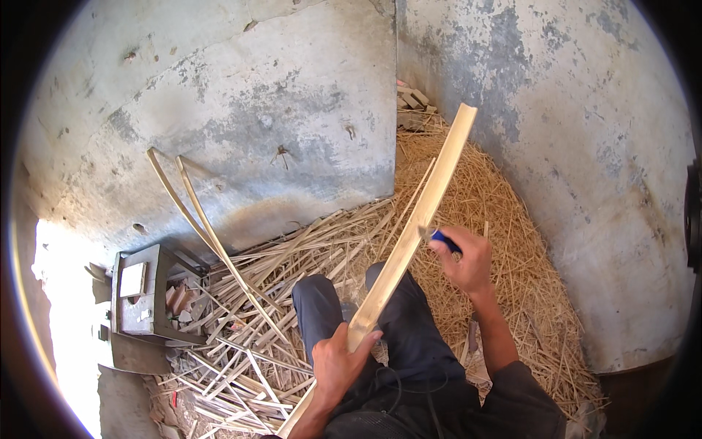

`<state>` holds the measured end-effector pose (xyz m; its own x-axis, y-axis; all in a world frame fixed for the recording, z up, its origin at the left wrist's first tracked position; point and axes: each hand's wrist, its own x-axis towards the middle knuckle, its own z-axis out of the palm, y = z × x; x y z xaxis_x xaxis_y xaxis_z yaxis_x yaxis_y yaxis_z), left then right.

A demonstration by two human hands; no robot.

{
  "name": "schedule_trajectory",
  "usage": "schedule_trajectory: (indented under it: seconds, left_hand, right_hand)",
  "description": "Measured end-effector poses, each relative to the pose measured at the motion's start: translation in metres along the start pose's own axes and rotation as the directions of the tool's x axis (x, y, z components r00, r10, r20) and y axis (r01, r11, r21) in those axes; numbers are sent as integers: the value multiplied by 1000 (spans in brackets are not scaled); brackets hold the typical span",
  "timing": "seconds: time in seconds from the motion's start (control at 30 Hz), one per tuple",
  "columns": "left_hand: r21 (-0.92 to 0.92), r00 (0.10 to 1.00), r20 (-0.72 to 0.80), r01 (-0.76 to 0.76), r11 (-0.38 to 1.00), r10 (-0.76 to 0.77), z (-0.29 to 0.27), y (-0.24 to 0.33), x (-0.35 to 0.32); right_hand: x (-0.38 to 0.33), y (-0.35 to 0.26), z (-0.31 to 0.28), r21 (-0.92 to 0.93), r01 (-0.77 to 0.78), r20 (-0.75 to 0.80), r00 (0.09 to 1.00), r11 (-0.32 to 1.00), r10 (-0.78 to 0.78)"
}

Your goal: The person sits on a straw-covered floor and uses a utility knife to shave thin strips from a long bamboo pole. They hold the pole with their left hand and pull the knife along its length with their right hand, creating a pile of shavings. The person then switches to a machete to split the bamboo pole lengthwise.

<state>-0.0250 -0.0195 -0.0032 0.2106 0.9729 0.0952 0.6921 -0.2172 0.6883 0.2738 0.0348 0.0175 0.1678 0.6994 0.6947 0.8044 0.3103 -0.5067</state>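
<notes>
A long split bamboo piece slants up and away from my lap, its pale, hollowed inner face toward me. Wrapped round its lower part is my left hand, with the thumb along the edge. My right hand is closed on the handle of a blue-handled tool. The tool's small metal end meets the bamboo at about mid-length, on the right edge; its exact shape is too small to tell. The bamboo's near end runs under my left forearm.
Cut bamboo strips litter the floor at left; a heap of shavings covers the right. Two long curved strips rise near the wall. A worn wooden box-like frame lies at left, with rubble in it.
</notes>
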Motion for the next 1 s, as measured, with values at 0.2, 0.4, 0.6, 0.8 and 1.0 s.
schedule_trajectory:
  seconds: [0.2,0.4,0.6,0.8,1.0]
  left_hand:
    - [-22,998,28,57,998,-56,2,-19,-19]
    - [53,997,68,23,998,-27,-2,-32,-33]
    - [75,985,157,55,996,-67,-12,-47,-56]
    - [10,986,107,125,992,-125,-12,-66,-51]
    - [-167,983,147,132,977,-108,1,-59,-12]
  right_hand:
    - [20,42,0,-50,-24,-30,999,998,23]
    - [46,96,-6,-156,-280,7,959,947,284]
    - [70,181,-27,-210,-403,-302,893,891,333]
    - [47,203,-57,-540,-480,194,729,691,657]
    - [0,149,-28,-785,-199,415,535,587,736]
